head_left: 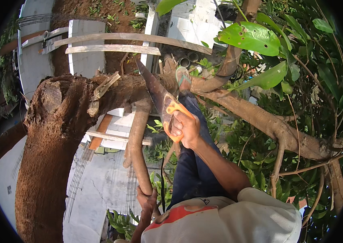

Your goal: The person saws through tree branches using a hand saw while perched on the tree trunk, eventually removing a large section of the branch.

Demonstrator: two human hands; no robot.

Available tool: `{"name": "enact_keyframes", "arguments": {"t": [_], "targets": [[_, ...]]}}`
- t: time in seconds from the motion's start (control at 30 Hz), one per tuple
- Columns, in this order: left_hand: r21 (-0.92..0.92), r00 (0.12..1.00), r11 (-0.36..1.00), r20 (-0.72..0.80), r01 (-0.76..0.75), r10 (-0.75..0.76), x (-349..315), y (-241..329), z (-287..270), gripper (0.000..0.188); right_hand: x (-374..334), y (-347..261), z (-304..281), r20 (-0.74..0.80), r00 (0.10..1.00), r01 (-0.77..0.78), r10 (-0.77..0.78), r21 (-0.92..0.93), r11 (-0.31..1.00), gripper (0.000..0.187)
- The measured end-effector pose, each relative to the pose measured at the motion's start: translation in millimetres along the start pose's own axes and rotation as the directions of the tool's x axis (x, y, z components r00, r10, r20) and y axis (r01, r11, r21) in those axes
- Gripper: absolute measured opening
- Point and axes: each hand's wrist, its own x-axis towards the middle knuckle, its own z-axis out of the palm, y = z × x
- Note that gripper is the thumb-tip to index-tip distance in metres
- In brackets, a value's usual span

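Note:
My right hand [187,128] is closed round the orange handle of a handsaw [154,88]. Its dark, stained blade slants up and to the left, with the tip near the upper side of a thick brown limb [130,91]. I cannot tell whether the teeth touch the bark. Lower down, my left hand [147,199] wraps round a smooth, thinner branch [138,156] that drops from that limb. A foot in a flip-flop [183,78] rests on the limb, just right of the blade.
A massive trunk [44,174] rises at the left, with splintered wood [104,86] on its bend. Another stout branch [252,111] runs right into dense leaves. Far below lie pale slabs [86,52], wooden planks [135,37], wire mesh [76,178] and bare soil.

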Motion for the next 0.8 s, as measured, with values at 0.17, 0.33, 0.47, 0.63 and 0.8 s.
{"name": "enact_keyframes", "arguments": {"t": [0.17,0.33,0.47,0.63,0.8], "targets": [[-0.114,0.997,0.993,0.071,0.039,-0.031,0.9,1.7,2.2,0.056,105.7,-5.1,13.8,0.082,0.997,-0.02,0.014,0.083,0.996,0.012],[0.011,0.999,0.999,-0.006,0.038,-0.038,-2.8,-24.2,-2.8,0.056,-133.4,16.5,-42.9,-0.002,0.994,-0.113,0.113,0.001,0.994,0.055],[-0.004,1.0,1.0,-0.018,-0.01,0.01,-1.5,0.0,-4.2,0.057,-27.2,10.2,-8.3,-0.034,0.999,-0.034,0.033,-0.008,0.999,0.021],[-0.124,0.998,0.991,0.006,-0.058,0.059,1.7,5.5,6.1,0.059,129.5,-8.9,22.3,0.129,0.992,0.003,-0.006,0.02,1.0,0.012],[-0.039,0.999,0.999,0.021,-0.026,0.027,-3.9,-10.2,-7.1,0.059,-121.7,28.2,-38.0,-0.065,0.996,-0.062,0.061,-0.019,0.998,0.031]]}}
